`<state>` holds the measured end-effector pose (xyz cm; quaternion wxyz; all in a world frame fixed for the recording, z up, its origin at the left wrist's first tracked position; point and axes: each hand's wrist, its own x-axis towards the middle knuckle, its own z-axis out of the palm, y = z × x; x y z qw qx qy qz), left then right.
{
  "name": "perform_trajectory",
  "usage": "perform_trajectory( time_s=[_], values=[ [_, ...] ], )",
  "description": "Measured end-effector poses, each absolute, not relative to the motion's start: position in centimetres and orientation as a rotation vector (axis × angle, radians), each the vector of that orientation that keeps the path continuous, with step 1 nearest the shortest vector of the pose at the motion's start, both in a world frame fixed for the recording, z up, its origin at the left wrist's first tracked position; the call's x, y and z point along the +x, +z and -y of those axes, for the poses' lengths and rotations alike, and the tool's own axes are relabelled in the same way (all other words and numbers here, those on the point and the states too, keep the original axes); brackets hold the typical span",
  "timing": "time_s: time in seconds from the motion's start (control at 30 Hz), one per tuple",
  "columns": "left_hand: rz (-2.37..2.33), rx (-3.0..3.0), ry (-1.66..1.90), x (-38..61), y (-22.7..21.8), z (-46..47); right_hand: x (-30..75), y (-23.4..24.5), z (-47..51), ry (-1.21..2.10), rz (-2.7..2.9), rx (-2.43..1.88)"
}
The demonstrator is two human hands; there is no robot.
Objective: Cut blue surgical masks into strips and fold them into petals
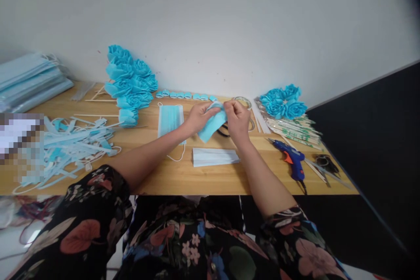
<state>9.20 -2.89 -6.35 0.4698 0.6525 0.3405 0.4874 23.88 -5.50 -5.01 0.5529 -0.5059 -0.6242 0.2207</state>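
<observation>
Both hands hold one piece of light-blue mask fabric above the middle of the table. My left hand pinches its left side, thumb on top. At its upper right edge, the fingers of my right hand are closed on the same piece. Its lower end hangs free. Below the hands lies a flat, pale folded mask strip. A whole face mask with ear loops lies left of my left hand. Dark scissor handles are partly hidden behind the fabric and my right hand.
Blue fabric roses stand back left, more roses at right on wrapped sticks. Small blue rolls line the wall. Left are mask scraps and packed masks. A blue glue gun lies at right.
</observation>
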Motion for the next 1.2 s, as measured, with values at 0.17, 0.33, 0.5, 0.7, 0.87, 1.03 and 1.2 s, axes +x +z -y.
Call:
perform_trajectory(
  time_s=[0.17,0.33,0.5,0.7,0.87,1.03,1.2],
  values=[
    [-0.981,1.374,1.501,8.9,-7.0,2.1,22.5,-6.4,4.7,1.001,1.385,-1.164],
    [-1.025,1.398,1.666,9.3,-7.7,2.4,21.6,-6.8,5.6,0.701,1.538,-1.260],
    [-0.969,1.367,1.658,9.2,-7.7,2.0,21.3,-6.8,6.1,0.462,1.621,-1.373],
    [-0.969,1.246,1.600,8.5,-7.2,1.3,23.1,-6.4,5.0,0.661,1.404,-1.307],
    [-0.944,1.534,1.337,9.0,-7.2,2.4,24.5,-5.4,4.5,0.616,1.476,-1.134],
    [-0.970,1.713,1.167,9.1,-7.2,3.0,24.0,-4.8,5.2,0.370,1.598,-1.173],
    [-0.987,1.767,1.031,9.2,-6.8,3.2,23.7,-4.8,5.8,0.149,1.613,-1.084]
  ],
)
